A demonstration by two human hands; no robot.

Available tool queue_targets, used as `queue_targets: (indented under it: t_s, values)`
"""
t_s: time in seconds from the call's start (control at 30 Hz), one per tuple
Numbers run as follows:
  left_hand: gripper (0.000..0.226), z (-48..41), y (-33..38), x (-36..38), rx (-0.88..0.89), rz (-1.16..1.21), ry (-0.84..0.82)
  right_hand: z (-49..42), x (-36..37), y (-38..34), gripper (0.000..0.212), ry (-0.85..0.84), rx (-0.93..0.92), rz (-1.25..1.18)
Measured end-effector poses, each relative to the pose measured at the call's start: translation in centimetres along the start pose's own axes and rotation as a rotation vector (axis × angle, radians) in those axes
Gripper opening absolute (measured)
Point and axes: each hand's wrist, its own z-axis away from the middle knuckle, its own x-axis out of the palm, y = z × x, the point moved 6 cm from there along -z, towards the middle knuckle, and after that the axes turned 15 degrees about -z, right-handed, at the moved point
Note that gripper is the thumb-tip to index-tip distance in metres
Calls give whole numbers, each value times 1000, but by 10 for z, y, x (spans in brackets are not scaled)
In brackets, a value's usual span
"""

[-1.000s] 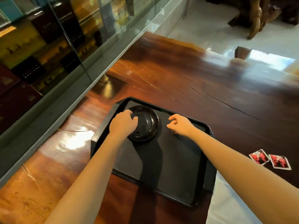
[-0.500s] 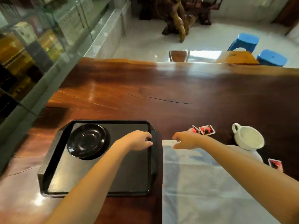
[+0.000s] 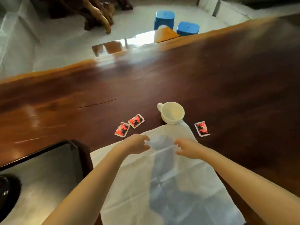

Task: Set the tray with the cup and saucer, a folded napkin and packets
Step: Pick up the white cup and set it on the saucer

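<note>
The white napkin (image 3: 162,184) lay unfolded on the table (image 3: 227,78), its far corner reaching the cup (image 3: 172,113). Two packets (image 3: 136,120) lay left of the cup and a third packet (image 3: 202,129) right. The tray (image 3: 48,168) with the saucer (image 3: 8,192) sat left. The left hand (image 3: 135,144) and right hand (image 3: 186,148) hovered over the napkin, loosely curled and empty; the left had come off the tray's rim.

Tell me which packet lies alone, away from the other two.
The packet right of the cup, just off the napkin's far right corner. The other two lie side by side left of the cup.
</note>
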Motion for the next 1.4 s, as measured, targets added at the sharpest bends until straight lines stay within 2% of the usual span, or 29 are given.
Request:
queue_targets:
  t_s: [0.17,0.27,0.37,0.53,0.63,0.77,0.93,1.07,1.17,1.3,1.4]
  values:
    - [48,-54,24,-22,-32,-29,108,-21,-33,39,49,167,-14,-211]
    - [37,-84,29,-36,-21,10,206,-45,-46,48,54,241,-51,-270]
    - [21,-108,28,-42,-49,160,276,-68,-55,47,55,333,-113,-375]
    - [45,-127,21,-36,-118,520,473,-98,-56,43,61,454,-222,-590]
    - [47,-131,23,-28,-85,740,550,-105,-54,43,69,515,-280,-681]
    - [45,-131,27,-22,-81,850,602,-107,-53,43,67,570,-323,-751]
    - [46,-115,25,-21,-92,1026,606,-100,-51,35,71,539,-387,-745]
    - [27,-88,12,-21,-114,1299,648,-91,-46,11,78,467,-463,-767]
    - [16,-64,-11,-19,-211,1471,731,-85,-37,-14,78,406,-528,-780]
    - [37,-29,-50,-11,-309,1419,797,-78,-18,-56,76,311,-583,-728]
    - [41,4,-85,0,-415,1364,853,-73,6,-93,74,254,-629,-662]
